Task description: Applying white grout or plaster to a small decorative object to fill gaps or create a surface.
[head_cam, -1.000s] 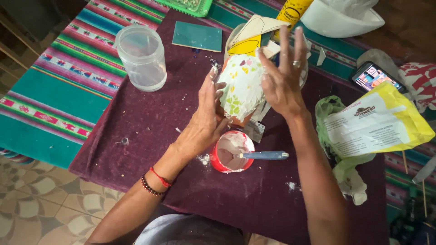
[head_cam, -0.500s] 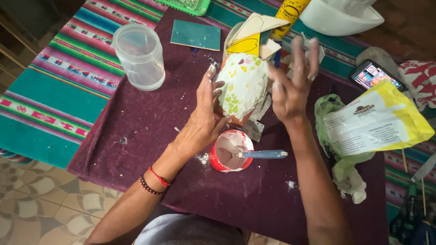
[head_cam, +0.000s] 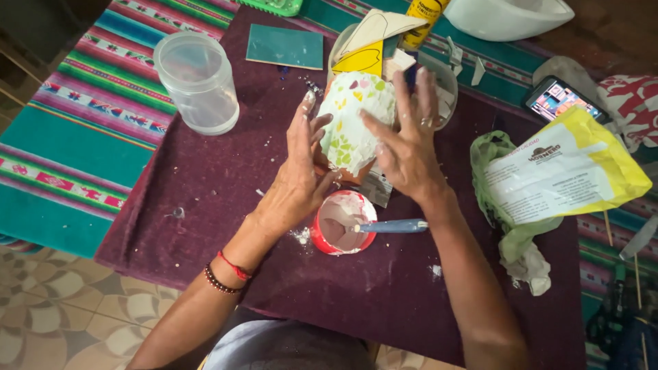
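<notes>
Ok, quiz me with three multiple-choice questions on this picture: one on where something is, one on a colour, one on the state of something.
1. Where is the red cup?
A. between the person's forearms, near the table edge
B. on the striped cloth beside the clear jar
C. on the floor

2. What colour is the cloth under the cup?
A. white
B. dark purple
C. orange

3. How is the left hand?
A. closed round the blue handle
B. flat on the floor
C. open, against the side of the mosaic pot

Answers: 1 A, it sits just below both hands; 2 B, the purple cloth spreads under it; 3 C, its fingers are spread on the pot while the right hand covers the other side.
</notes>
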